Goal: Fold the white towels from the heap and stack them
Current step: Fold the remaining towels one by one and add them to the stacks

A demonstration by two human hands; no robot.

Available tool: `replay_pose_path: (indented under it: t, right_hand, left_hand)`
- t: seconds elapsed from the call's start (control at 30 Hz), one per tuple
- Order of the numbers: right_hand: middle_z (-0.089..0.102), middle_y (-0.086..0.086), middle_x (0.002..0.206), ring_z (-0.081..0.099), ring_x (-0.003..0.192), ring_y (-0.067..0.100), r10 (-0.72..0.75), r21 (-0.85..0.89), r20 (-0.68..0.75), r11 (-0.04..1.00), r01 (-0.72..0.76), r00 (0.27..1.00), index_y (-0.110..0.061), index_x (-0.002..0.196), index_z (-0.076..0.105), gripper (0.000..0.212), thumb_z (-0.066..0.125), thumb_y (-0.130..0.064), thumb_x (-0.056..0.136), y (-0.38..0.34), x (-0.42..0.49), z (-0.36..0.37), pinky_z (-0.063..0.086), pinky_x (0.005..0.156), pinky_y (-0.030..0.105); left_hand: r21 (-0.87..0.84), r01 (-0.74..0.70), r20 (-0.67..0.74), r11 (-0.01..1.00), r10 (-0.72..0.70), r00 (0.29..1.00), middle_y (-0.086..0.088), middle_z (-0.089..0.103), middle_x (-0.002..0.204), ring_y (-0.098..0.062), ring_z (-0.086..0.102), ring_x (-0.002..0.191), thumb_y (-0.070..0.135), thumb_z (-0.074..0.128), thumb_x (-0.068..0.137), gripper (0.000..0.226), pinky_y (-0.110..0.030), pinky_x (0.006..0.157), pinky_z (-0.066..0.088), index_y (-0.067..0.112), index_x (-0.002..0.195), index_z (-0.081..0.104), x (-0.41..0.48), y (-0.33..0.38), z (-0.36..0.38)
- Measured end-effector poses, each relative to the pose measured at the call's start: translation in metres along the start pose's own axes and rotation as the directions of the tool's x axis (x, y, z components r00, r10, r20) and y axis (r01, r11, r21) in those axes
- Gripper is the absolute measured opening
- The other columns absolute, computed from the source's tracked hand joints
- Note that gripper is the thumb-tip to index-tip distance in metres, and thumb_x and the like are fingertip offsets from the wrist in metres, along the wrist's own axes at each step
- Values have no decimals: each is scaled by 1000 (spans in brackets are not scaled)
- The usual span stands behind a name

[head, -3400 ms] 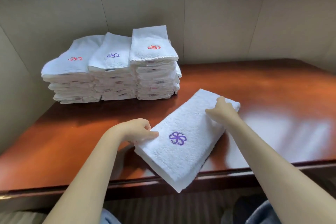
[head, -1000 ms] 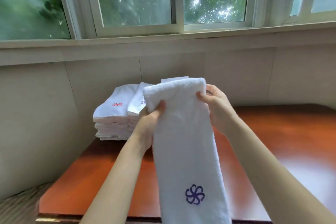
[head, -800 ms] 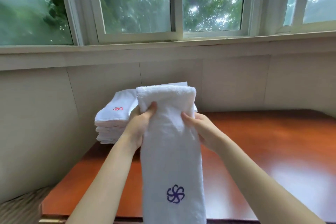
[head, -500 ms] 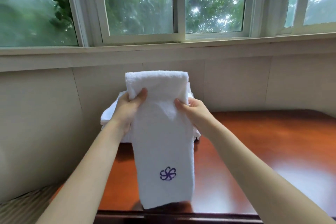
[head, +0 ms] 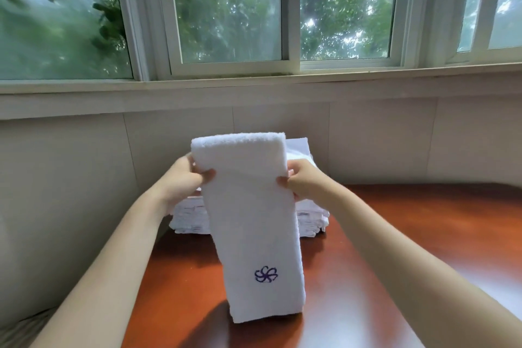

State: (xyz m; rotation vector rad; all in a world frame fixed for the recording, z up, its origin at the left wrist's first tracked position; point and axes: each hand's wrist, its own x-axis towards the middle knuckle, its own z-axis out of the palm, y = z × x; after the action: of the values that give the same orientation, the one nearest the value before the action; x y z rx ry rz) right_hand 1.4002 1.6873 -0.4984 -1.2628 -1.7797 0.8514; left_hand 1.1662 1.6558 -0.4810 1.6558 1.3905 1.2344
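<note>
A white towel [head: 254, 220] with a purple flower emblem hangs lengthwise in front of me, its top doubled over into a rounded fold. My left hand [head: 185, 178] grips its left edge just under the fold, and my right hand [head: 303, 182] grips the right edge at the same height. The lower end hangs just above the wooden table [head: 395, 234]. Behind the towel, stacks of folded white towels [head: 310, 220] stand against the wall, mostly hidden by the hanging towel and my hands.
A beige panelled wall [head: 381, 141] rises right behind the stacks, with a window sill and windows [head: 231, 8] above. The table's left edge drops off beside the left wall [head: 56, 192]. Bare table surface stretches to the right.
The towel was lifted off the table and held up lengthwise. In the last second it has moved further from me toward the stacks, its lower end now just above the table.
</note>
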Motion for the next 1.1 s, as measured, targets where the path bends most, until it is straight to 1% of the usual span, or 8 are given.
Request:
replay_pose_path:
  t: [0.07, 0.23, 0.47, 0.67, 0.8, 0.9, 1.0, 1.1]
  right_hand:
    - [63, 8, 82, 64, 71, 19, -27, 61, 8, 998, 27, 1000, -15, 87, 62, 22, 49, 1, 92, -13, 9, -6, 58, 65, 33]
    - [56, 13, 85, 60, 62, 20, -94, 216, -168, 968, 130, 981, -14, 88, 43, 22, 63, -5, 88, -43, 43, -11, 54, 53, 32]
    - [47, 5, 65, 46, 59, 19, -277, 109, -306, 940, 322, 911, -21, 71, 52, 26, 56, 0, 85, -54, 125, -4, 43, 49, 29]
    - [61, -6, 80, 61, 88, 23, -235, 103, -387, 950, 295, 891, -28, 84, 72, 33, 52, -1, 84, -23, 257, 0, 55, 75, 35]
    - [56, 3, 77, 48, 61, 17, -53, 49, -361, 996, 76, 931, -19, 86, 68, 26, 49, -1, 87, 52, 333, 20, 39, 39, 15]
    - [41, 7, 60, 38, 48, 17, 227, 44, -121, 974, -223, 966, -14, 68, 47, 27, 49, 2, 90, 123, 354, 43, 31, 40, 18]
    - [45, 8, 59, 41, 46, 17, 224, 25, -81, 974, -223, 971, -6, 74, 54, 16, 51, 2, 88, 146, 367, 49, 31, 42, 18]
    - [53, 4, 86, 49, 60, 13, 90, -42, -167, 994, -98, 982, -12, 111, 63, 30, 47, -1, 89, 144, 377, 50, 36, 38, 14]
  left_hand:
    - [-114, -68, -133, 991, 53, 990, -11, 61, 111, -19, 61, 89, 3, 60, 91, 30, -33, 74, 51, 6, 119, 48, 10, 7, -4]
    - [-163, -309, -473, 937, 201, 858, 2, 42, 74, -8, 42, 58, 9, 65, 89, 35, -10, 42, 38, 22, 82, 34, 51, 27, -16]
    - [1, -446, -546, 895, 374, 750, -1, 49, 68, -15, 41, 65, 7, 66, 84, 40, -27, 61, 36, 23, 62, 37, 149, 29, -37]
    - [88, -350, -610, 933, 328, 721, 12, 51, 70, -7, 47, 64, 5, 60, 84, 31, -14, 56, 38, 27, 66, 47, 273, 13, -26]
    - [12, -65, -388, 998, 65, 920, -1, 55, 92, -17, 53, 78, 10, 54, 93, 9, -15, 55, 41, 16, 100, 51, 347, -55, 12]
    - [288, 296, -17, 911, -304, 953, -18, 55, 125, -15, 64, 104, 36, 48, 99, 60, -20, 83, 50, -1, 143, 33, 360, -142, 40]
    - [404, 281, 2, 871, -307, 952, -9, 32, 153, -20, 39, 135, 48, 44, 97, 70, -24, 106, 30, 5, 149, 26, 372, -184, 44]
    - [289, 245, 18, 926, -261, 965, -5, 48, 137, -18, 54, 105, 41, 52, 95, 59, -24, 84, 40, 12, 143, 33, 373, -181, 40]
